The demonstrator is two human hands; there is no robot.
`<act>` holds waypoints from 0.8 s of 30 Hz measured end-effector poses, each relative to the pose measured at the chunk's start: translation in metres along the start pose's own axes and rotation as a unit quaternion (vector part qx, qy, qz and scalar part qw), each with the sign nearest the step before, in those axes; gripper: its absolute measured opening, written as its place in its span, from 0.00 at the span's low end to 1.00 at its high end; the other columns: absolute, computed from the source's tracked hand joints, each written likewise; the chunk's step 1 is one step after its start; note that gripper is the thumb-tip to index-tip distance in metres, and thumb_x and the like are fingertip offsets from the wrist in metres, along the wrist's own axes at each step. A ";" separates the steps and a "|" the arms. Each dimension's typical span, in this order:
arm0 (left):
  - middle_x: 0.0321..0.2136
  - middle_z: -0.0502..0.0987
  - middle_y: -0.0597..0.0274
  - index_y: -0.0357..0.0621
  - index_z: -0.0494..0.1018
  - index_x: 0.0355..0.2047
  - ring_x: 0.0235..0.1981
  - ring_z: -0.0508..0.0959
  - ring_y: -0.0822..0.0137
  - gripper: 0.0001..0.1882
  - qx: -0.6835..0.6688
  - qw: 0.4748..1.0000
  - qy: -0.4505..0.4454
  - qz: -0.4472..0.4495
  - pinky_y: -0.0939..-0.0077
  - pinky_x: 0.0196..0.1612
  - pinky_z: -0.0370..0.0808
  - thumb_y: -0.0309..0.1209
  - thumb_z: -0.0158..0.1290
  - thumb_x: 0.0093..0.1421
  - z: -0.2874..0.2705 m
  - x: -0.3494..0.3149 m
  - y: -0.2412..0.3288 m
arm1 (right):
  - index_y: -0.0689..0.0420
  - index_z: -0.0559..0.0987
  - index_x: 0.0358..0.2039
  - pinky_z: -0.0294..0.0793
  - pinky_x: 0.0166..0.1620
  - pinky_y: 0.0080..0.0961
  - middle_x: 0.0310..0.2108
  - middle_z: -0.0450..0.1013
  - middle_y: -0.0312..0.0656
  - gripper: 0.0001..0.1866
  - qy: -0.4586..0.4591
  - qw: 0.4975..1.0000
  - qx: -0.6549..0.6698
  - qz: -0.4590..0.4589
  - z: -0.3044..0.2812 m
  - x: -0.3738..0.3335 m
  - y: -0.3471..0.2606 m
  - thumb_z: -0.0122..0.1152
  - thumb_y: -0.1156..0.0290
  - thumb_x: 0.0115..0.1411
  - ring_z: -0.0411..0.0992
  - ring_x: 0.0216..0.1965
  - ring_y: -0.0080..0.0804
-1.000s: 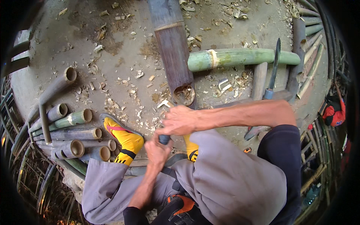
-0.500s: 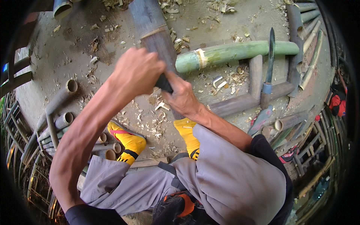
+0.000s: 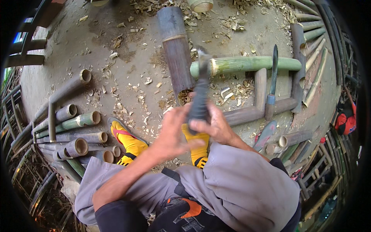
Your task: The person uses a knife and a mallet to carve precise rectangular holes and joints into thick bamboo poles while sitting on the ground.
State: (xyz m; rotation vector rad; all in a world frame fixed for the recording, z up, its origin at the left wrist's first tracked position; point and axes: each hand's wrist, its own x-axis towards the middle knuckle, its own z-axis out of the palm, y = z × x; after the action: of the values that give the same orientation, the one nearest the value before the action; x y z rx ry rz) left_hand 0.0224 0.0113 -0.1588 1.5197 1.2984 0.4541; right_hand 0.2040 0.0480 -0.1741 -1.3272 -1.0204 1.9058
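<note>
A blurred chisel-like tool (image 3: 199, 96) with a black ribbed handle points away from me, its metal end at the top. My right hand (image 3: 217, 125) is closed around the lower handle. Close beside it, my left hand (image 3: 173, 129) has its fingers apart and seems to touch the handle at most lightly. Beyond my hands, a dark bamboo length (image 3: 177, 58) lies on the ground, its near end hollow. The tool's metal end overlaps the near end of a green bamboo pole (image 3: 251, 65) in this view; contact I cannot tell.
A long knife (image 3: 273, 75) crosses the green pole and a dark bamboo frame (image 3: 247, 116) on the right. Several cut bamboo tubes (image 3: 77, 120) are stacked at left. Shavings (image 3: 239, 96) litter the ground. My feet in yellow socks (image 3: 133, 143) rest close below my hands.
Both hands have drawn back from the dark bamboo toward me. The left hand has loosened from its fist, while the tool has swung upright in the right. The bamboo's hollow near end now shows.
</note>
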 end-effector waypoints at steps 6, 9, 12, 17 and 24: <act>0.50 0.68 0.46 0.35 0.57 0.58 0.46 0.75 0.56 0.46 -0.481 0.803 -0.131 -0.328 0.60 0.46 0.76 0.51 0.63 0.47 0.054 0.015 -0.020 | 0.55 0.67 0.55 0.73 0.40 0.35 0.35 0.73 0.47 0.29 0.039 0.953 -0.296 0.047 -0.041 -0.057 0.065 0.63 0.68 0.51 0.74 0.38 0.39; 0.39 0.75 0.49 0.26 0.64 0.49 0.39 0.78 0.62 0.30 -0.482 0.767 -0.149 -0.396 0.67 0.41 0.79 0.42 0.55 0.58 0.074 0.057 -0.041 | 0.49 0.68 0.54 0.74 0.39 0.40 0.35 0.73 0.50 0.30 0.038 0.903 -0.422 0.074 -0.047 -0.067 0.071 0.64 0.69 0.48 0.74 0.36 0.46; 0.38 0.75 0.50 0.26 0.69 0.43 0.38 0.78 0.63 0.20 -0.099 0.973 -0.164 -0.126 0.66 0.40 0.79 0.36 0.50 0.63 0.088 0.077 -0.054 | 0.47 0.72 0.50 0.74 0.38 0.44 0.35 0.73 0.49 0.30 0.058 0.817 -0.573 -0.017 -0.055 -0.033 0.043 0.66 0.67 0.43 0.73 0.35 0.49; 0.42 0.74 0.51 0.30 0.68 0.45 0.41 0.77 0.62 0.16 -0.762 0.584 0.041 -0.277 0.65 0.48 0.77 0.33 0.47 0.64 0.073 0.074 -0.038 | 0.53 0.75 0.39 0.73 0.34 0.39 0.30 0.75 0.46 0.18 -0.092 0.640 -0.758 -0.088 -0.036 0.029 -0.049 0.62 0.69 0.44 0.74 0.31 0.43; 0.51 0.69 0.53 0.33 0.65 0.51 0.54 0.70 0.62 0.20 -0.890 0.426 0.086 -0.140 0.65 0.60 0.67 0.36 0.47 0.65 0.077 0.054 -0.047 | 0.58 0.76 0.27 0.67 0.31 0.27 0.23 0.72 0.39 0.10 -0.188 0.424 -0.847 -0.261 0.010 0.061 -0.067 0.57 0.68 0.44 0.71 0.27 0.31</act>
State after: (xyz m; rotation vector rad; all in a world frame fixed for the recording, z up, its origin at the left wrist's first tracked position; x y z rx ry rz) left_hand 0.0794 0.0186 -0.2467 -0.6161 0.4252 1.1831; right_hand 0.1778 0.1304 -0.1451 -0.8180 -3.4106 -0.0175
